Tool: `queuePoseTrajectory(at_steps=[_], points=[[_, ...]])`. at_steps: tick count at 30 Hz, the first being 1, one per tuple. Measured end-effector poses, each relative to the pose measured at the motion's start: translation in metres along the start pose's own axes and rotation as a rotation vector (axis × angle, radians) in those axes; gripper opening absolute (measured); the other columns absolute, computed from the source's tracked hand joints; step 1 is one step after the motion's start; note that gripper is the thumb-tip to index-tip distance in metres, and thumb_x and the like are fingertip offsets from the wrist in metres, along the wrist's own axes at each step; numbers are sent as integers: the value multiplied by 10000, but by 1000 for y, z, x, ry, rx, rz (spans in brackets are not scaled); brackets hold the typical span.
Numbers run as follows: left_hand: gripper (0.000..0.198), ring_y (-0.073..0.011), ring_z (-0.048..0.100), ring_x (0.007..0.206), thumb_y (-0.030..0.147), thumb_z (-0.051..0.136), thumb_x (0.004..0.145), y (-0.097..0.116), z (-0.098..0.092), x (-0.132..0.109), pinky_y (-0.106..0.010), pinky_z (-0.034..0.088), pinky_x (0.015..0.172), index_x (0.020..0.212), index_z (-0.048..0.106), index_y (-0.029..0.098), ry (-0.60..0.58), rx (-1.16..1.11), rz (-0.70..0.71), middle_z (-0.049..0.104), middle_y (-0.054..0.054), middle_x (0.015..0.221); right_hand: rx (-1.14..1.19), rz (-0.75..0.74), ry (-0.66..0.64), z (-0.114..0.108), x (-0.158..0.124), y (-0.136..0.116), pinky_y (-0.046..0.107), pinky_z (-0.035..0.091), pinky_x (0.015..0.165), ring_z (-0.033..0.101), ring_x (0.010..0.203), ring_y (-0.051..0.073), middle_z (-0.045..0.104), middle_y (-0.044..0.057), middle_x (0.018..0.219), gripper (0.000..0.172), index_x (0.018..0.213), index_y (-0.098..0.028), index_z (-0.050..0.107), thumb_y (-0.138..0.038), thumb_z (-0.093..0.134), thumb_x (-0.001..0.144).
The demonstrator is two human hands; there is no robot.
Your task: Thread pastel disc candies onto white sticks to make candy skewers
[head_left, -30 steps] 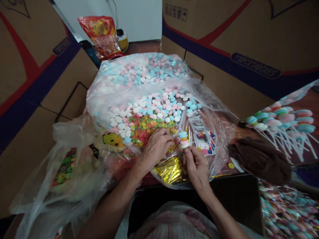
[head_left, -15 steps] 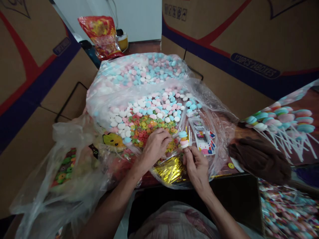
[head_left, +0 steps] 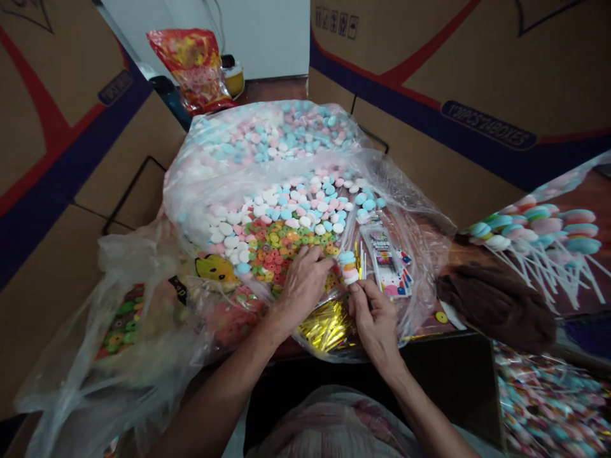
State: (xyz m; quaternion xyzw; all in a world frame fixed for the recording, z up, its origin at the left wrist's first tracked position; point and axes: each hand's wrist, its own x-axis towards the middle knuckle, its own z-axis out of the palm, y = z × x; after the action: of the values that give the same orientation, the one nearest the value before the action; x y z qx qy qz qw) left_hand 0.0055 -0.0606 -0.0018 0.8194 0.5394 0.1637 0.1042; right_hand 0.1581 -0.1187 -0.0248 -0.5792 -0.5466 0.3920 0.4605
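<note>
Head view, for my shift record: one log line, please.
left hand: over ring candies | right hand: holding candy stack | between wrists: gold strips

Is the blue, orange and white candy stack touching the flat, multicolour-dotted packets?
Apart: the head view shows white sticks in the gap between candy stack and packets.

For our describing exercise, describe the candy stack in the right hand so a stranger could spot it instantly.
Start from the big clear bag of pastel candies at upper centre. Nearer the camera, the right hand holds the candy stack. Blue above orange above white, it forms a column, unlike the loose candies.
</note>
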Motion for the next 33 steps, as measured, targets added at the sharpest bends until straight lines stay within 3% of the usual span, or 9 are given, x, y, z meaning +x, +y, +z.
queuePoseTrajectory(at_steps=[11,14,18,21,27,33], points=[[137,-251,506,951,101,491,872,3,-7,-4,-391,462,858,898,603,174,-25,-35,27,581,-90,964,13,-9,-9,0,0,0,231,319,504,390,508,101,420,-61,571,302,745,-199,536,-377,477,982],[133,-218,532,910,82,494,861,0,-8,-5,-362,472,843,868,577,186,39,-239,-28,599,-58,903,-3,-19,-12,0,0,2,233,320,512,388,518,102,415,-58,583,307,740,-200,527,-377,475,985],[49,-140,590,753,161,550,870,-6,-9,-2,-272,494,715,896,580,190,205,-789,-229,621,-3,820,-11,-25,-22,0,0,2,236,320,528,391,538,102,406,-54,605,309,733,-200,511,-369,470,989],[167,-121,627,701,246,641,828,-8,-14,2,-259,518,694,981,626,181,282,-1124,-357,665,5,816,11,-31,-48,0,-1,2,234,306,517,380,539,100,398,-54,608,301,729,-197,518,-361,489,980],[221,-138,650,741,288,762,713,-5,-15,2,-237,524,687,894,769,161,230,-1238,-519,749,-39,846,50,-59,-104,0,-2,2,227,299,509,372,542,98,414,-49,590,274,733,-179,585,-342,538,949],[186,-143,651,719,276,755,712,-5,-7,4,-244,521,667,867,795,182,296,-1259,-544,762,-39,838,28,-73,-99,0,-1,4,224,311,509,390,543,101,435,-42,592,256,762,-175,630,-329,539,945]])
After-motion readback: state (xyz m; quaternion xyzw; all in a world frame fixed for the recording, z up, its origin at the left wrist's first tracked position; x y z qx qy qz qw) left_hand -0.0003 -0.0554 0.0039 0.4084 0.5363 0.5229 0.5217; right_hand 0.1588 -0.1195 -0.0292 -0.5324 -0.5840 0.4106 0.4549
